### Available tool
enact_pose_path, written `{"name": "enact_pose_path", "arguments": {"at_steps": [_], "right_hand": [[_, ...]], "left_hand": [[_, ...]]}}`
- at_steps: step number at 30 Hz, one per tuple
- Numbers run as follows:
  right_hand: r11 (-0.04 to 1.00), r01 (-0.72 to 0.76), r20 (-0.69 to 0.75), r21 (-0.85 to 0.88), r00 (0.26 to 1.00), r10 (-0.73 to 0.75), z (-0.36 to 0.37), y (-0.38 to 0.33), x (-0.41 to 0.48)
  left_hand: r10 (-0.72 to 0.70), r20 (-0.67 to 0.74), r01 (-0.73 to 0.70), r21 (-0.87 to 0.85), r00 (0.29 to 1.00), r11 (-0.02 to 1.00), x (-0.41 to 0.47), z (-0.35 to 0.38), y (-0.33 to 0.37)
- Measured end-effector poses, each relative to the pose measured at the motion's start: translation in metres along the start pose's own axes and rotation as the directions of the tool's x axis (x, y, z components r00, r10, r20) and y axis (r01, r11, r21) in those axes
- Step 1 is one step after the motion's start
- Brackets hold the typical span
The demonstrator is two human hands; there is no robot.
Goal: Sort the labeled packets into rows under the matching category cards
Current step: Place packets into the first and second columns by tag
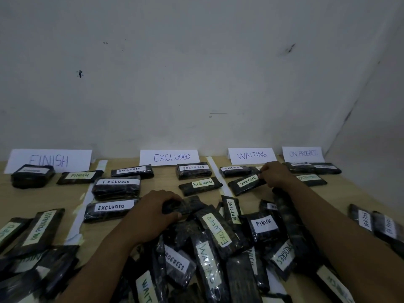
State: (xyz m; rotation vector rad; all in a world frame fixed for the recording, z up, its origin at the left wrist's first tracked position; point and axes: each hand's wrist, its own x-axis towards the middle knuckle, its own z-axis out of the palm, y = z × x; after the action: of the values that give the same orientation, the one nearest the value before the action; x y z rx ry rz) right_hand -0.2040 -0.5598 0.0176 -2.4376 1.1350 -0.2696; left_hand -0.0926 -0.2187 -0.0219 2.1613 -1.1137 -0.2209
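pkts [118, 186]: black | labels [113, 207]: white/yellow | cards [169, 157]: white | table [65, 193]: tan wood | wall [196, 73]: grey

Cards [169, 157] read FINISH, EXCLUDED, WAITING, ON PROGRESS; packets [118, 181] likewise.

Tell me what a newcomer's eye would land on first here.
Four white paper category cards propped against the grey-white wall, FINISH at far left to ON PROGRESS at far right, stand out first. Then comes the jumbled heap of black plastic-wrapped labelled packets at near centre. The right hand grips a black WAITING packet below the WAITING card, while the left hand grips a black packet with no label showing atop the heap.
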Motion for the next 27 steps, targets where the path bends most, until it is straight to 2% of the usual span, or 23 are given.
{"name": "enact_pose_path", "arguments": {"at_steps": [3,6,8,9,11,14,16,18,19,22,27], "right_hand": [[0.998,0.018,-0.013,-0.061,1.000,-0.019,-0.002,0.007,0.001],[0.980,0.037,-0.026,-0.195,0.999,-0.043,-0.004,0.007,-0.004],[0.962,0.088,-0.074,-0.258,0.991,-0.110,-0.005,-0.001,-0.013],[0.963,0.134,-0.078,-0.235,0.985,-0.156,-0.004,-0.009,-0.021],[0.961,0.266,-0.028,-0.077,0.963,-0.269,0.002,-0.025,-0.039],[0.866,0.448,0.117,0.223,0.869,-0.480,0.017,-0.051,-0.079],[0.778,0.484,0.189,0.401,0.787,-0.588,0.026,-0.067,-0.102],[0.695,0.497,0.192,0.520,0.725,-0.662,0.035,-0.080,-0.114],[0.666,0.485,0.174,0.567,0.719,-0.672,0.038,-0.086,-0.117],[0.592,0.342,0.148,0.730,0.766,-0.625,0.043,-0.097,-0.125],[0.435,0.137,0.160,0.890,0.799,-0.579,0.044,-0.097,-0.131]], "left_hand": [[-0.018,-0.007,0.018,-0.015,1.000,1.000,0.000,0.000,0.000],[-0.015,-0.032,0.013,-0.048,0.999,0.999,0.000,0.000,0.000],[-0.016,-0.058,0.012,-0.075,0.998,0.997,0.001,-0.001,0.002],[-0.023,-0.069,0.016,-0.090,0.997,0.996,0.001,-0.001,0.003],[-0.036,-0.090,0.024,-0.132,0.995,0.991,0.000,-0.002,0.005],[-0.070,-0.135,0.028,-0.288,0.988,0.957,0.000,-0.005,0.010],[-0.110,-0.137,0.042,-0.429,0.984,0.902,-0.002,-0.009,0.015],[-0.154,-0.148,0.056,-0.521,0.977,0.852,-0.005,-0.010,0.019],[-0.183,-0.151,0.067,-0.563,0.972,0.824,-0.007,-0.011,0.021],[-0.248,-0.157,0.087,-0.657,0.956,0.749,-0.010,-0.013,0.028],[-0.280,-0.189,0.023,-0.791,0.941,0.612,-0.011,-0.018,0.032]]}}
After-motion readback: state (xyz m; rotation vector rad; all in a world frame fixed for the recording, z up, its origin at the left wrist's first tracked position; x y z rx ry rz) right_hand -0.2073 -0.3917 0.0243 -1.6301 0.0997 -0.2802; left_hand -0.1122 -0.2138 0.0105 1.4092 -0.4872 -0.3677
